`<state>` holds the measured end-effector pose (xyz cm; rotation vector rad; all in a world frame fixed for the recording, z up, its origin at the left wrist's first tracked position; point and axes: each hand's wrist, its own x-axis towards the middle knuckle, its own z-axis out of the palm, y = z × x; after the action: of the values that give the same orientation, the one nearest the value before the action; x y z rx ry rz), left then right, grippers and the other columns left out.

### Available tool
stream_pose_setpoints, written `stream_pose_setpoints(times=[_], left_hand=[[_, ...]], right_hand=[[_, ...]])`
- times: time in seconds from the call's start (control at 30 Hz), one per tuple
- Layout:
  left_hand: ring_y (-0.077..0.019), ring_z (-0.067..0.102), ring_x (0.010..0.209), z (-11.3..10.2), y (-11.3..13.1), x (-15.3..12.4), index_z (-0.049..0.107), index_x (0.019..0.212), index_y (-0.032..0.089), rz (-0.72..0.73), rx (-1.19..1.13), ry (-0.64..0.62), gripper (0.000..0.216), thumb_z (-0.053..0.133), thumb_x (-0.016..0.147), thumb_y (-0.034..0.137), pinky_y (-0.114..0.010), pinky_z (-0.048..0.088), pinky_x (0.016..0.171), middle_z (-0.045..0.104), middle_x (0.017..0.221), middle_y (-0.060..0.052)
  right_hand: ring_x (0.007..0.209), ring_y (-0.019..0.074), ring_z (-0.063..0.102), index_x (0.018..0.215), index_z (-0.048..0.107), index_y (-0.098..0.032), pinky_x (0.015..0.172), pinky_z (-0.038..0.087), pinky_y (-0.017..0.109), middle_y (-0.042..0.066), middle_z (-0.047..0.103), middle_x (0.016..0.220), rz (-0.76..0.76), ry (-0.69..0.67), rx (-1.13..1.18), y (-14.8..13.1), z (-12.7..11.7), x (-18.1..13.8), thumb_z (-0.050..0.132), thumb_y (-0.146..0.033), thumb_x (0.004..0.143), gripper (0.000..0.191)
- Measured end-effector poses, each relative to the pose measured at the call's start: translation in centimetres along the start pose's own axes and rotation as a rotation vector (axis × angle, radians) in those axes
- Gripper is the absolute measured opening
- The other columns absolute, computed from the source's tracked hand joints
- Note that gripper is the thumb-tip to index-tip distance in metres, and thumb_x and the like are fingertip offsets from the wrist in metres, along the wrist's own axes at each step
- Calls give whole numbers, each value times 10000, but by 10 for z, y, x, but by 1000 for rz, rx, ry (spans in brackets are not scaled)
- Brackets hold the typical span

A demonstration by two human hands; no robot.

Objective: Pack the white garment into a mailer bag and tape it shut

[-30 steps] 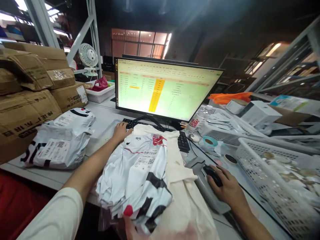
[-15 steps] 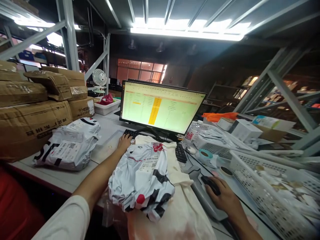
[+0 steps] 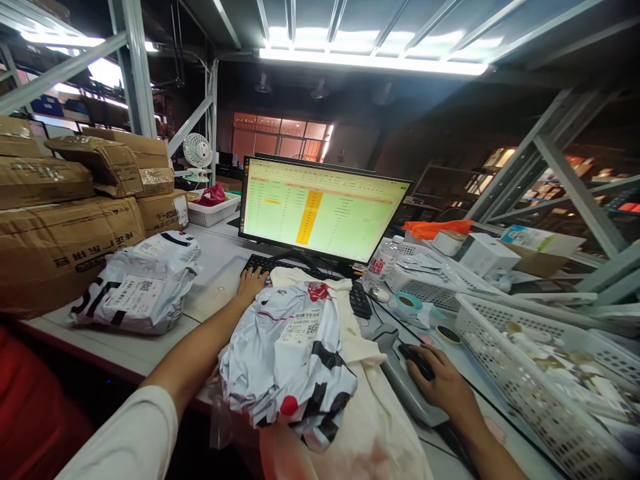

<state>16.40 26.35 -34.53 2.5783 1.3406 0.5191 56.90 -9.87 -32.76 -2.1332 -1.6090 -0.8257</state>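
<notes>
— While you face the monitor [image 3: 320,210] in the head view, your left hand [image 3: 251,283] lies on the left end of the keyboard [image 3: 273,265]. Its fingers are loosely apart and flat on the keys, gripping nothing.
— Your right hand [image 3: 440,383] is cupped over the mouse [image 3: 417,360], fingers drawn together and closed on it, just right of the cloth [image 3: 370,407].
— Your bag [image 3: 290,360] sits between your arms on that cream cloth, just in front of the keyboard, whose middle the cloth hides. The label faces up, and neither hand touches the bag.
— So I'd judge you're at the screen part. A green sheet is up with one yellow column, and both hands are on the computer. Whether the bag has been opened, I cannot tell.
— A second bag [image 3: 137,290] lies on the desk [image 3: 150,347] to your left, beside the boxes [image 3: 65,233] and well apart from your hands. By my reckoning that one is untouched.
— To your right, a white basket [image 3: 500,347] stands near the mouse, clear of your hand.
</notes>
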Motion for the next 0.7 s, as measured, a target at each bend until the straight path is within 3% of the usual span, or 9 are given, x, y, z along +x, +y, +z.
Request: stream_pose_setpoints(times=[0.33, 0.7], left_hand=[[-399, 268, 1574, -1, 5, -6, 387, 1629, 264, 15, 7, -75, 678, 484, 1004, 509, -590, 212, 1270, 303, 1713, -111], [-377, 310, 1565, -1, 2, -4, 428, 1606, 294, 17, 19, -53, 595, 443, 1024, 414, -564, 239, 1264, 334, 1703, -98]], right_hand=[[1059, 285, 718, 1139, 726, -231, 844, 621, 416, 121, 687, 1221, -10, 16, 26, -2, 1, 0, 495, -515, 937, 419], [1070, 294, 726, 1121, 738, -246, 927, 617, 448, 120, 698, 1212, -33, 5, 111, 4, 5, 3, 538, -549, 906, 423]])
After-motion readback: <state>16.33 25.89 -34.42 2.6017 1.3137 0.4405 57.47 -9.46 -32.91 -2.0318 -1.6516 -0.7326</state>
